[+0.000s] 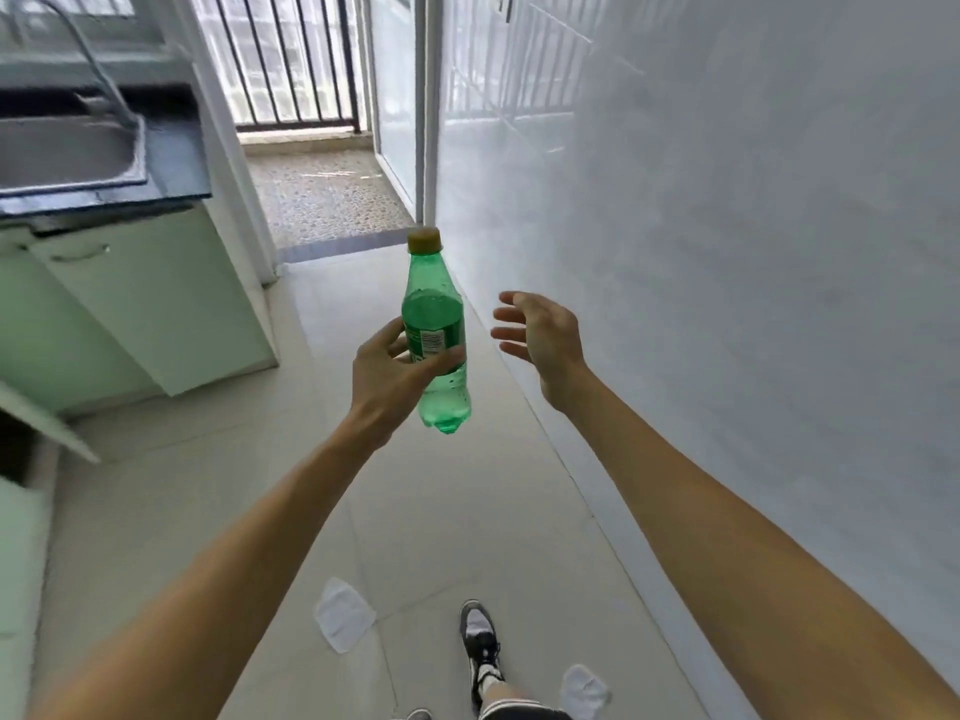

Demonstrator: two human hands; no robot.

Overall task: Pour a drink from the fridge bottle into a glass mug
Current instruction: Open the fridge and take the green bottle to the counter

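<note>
A green plastic bottle [435,309] with a yellow-brown cap is held upright in mid-air over the tiled floor. My left hand [387,379] grips it around the labelled middle, fingers wrapped from the left. To the right of the bottle, a short gap away, my right hand [540,335] hangs with its fingers spread and nothing in it. No glass mug is in view.
A dark counter [176,163] with a steel sink [67,148] and tap stands at the upper left over pale green cabinets [156,309]. A white tiled wall [727,252] runs along the right. A barred balcony doorway [301,65] lies ahead. White scraps [344,613] lie on the floor by my shoe [480,641].
</note>
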